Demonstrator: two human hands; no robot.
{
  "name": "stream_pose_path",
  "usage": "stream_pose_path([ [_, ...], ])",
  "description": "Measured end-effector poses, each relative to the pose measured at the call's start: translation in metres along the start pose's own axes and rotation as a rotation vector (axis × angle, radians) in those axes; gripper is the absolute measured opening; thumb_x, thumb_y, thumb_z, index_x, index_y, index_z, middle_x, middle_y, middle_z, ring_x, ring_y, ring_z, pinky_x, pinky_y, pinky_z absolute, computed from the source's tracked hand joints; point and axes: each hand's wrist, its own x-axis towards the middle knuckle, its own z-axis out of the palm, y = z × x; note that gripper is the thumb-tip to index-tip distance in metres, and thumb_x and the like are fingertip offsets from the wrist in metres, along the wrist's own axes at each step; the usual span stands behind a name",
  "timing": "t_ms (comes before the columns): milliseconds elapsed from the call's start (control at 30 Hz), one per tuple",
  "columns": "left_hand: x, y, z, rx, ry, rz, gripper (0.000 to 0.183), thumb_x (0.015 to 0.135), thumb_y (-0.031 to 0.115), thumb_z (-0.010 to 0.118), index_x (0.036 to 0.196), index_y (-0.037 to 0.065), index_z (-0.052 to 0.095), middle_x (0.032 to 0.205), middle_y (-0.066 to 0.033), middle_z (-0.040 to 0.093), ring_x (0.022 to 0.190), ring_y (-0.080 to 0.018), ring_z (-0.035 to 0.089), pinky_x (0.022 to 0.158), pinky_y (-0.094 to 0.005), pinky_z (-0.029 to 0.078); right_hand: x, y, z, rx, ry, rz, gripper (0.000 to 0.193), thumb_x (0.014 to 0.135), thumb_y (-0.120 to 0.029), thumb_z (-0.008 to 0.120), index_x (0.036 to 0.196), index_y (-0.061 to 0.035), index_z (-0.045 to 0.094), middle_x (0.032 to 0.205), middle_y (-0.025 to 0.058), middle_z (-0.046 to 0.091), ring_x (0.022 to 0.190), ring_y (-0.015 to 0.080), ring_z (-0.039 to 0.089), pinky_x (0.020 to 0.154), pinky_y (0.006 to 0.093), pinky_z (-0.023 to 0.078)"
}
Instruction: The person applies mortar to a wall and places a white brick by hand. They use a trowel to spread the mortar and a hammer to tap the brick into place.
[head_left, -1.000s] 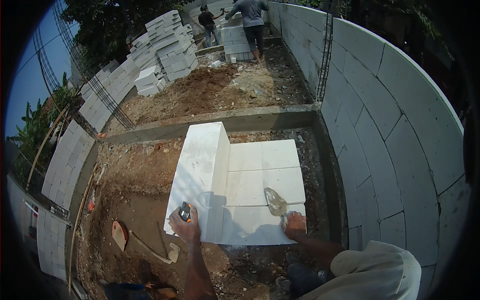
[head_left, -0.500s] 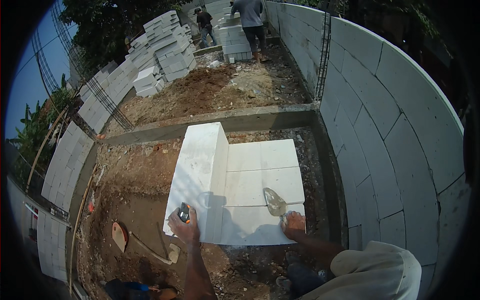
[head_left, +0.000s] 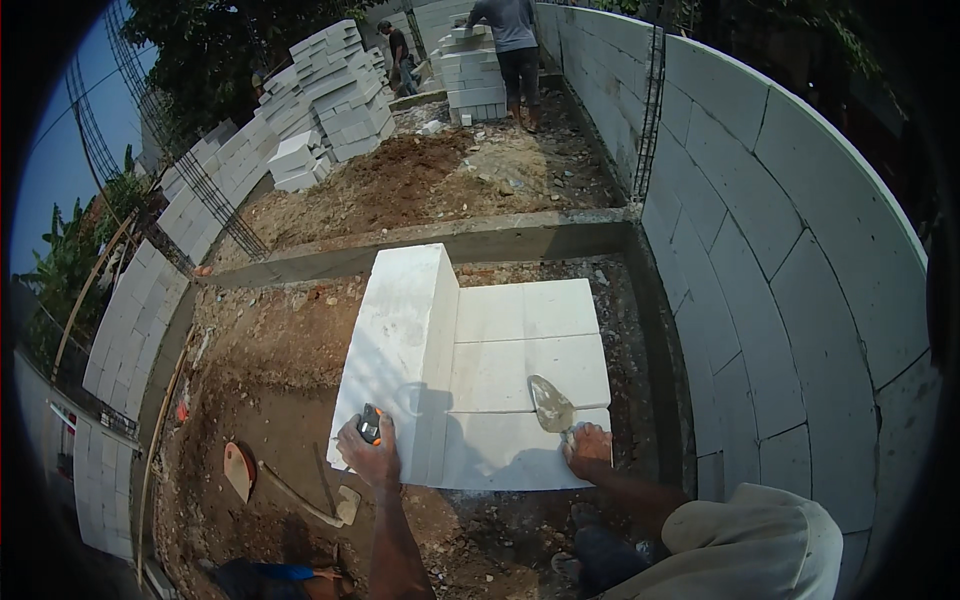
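Observation:
My left hand [head_left: 368,456] is closed round a black and orange tape measure [head_left: 371,424] on the near end of a long, raised row of white building blocks [head_left: 395,310]. To the right of that row, at a lower level, lie several white blocks [head_left: 530,365] side by side. Over the nearest of these, my right hand [head_left: 588,452] grips a trowel [head_left: 551,402] by its handle. Its blade points away from me and has grey residue on it. The hand hides most of the handle.
A block wall [head_left: 780,240] runs along the right, and a concrete footing beam [head_left: 450,245] crosses beyond the blocks. On the dirt at left lie an orange blade-shaped thing [head_left: 238,472] and a wooden-handled tool [head_left: 347,506]. Two people stand near block stacks [head_left: 340,90] farther off.
My hands, the tape measure and the trowel stay almost where they were. In the distance, the person in the dark shirt has shifted left and the one in grey slightly right.

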Motion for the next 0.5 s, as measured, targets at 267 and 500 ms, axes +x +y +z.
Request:
stream_pose_path([
  [267, 0.0001, 0.003, -0.0033, 0.005, -0.011, -0.018, 0.054, 0.09, 0.041, 0.082, 0.124, 0.003, 0.065, 0.12, -0.0158, 0.065, 0.115, -0.0391, 0.058, 0.099, -0.055, 0.046, -0.0007, -0.0003, -0.0005, 0.017, 0.0, -0.005, 0.048, 0.094, -0.046, 0.068, 0.123, -0.0081, 0.069, 0.13, 0.0147, 0.06, 0.129, 0.0331, 0.053, 0.11, 0.0543, 0.037],
  [500, -0.0008, 0.0028, -0.0014, 0.012, -0.01, -0.032, 0.052, 0.09, 0.039, 0.082, 0.123, 0.003, 0.065, 0.12, -0.0161, 0.065, 0.115, -0.0397, 0.058, 0.097, -0.0559, 0.047, -0.0029, -0.0016, -0.0049, 0.028, -0.02, 0.004, 0.048, 0.094, -0.046, 0.068, 0.124, -0.0086, 0.069, 0.13, 0.0143, 0.06, 0.13, 0.0334, 0.053, 0.111, 0.055, 0.037],
])
